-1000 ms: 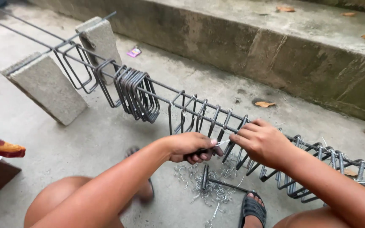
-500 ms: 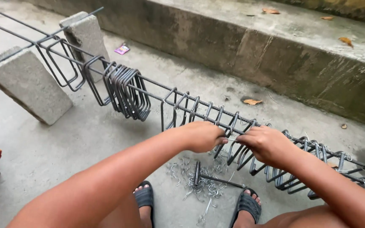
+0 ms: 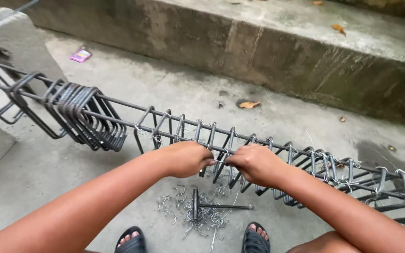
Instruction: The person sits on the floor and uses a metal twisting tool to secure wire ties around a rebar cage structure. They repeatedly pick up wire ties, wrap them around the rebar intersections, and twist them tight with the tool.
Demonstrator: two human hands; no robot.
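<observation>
A thin tie wire (image 3: 220, 161) — light, easily bent — is pinched between the closed left hand (image 3: 183, 158) and right hand (image 3: 255, 164) at the stiff, heavy rebar cage (image 3: 305, 161); its ends are best gripped.

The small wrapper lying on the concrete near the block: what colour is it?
Pink-purple; the wrapper shows only in the head view, upper left, beyond the rebar cage.

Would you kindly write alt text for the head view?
Two bare hands, left hand and right hand, meet at a rebar cage lying above a concrete floor. Bunched stirrups hang left; wire scraps lie below.
</observation>
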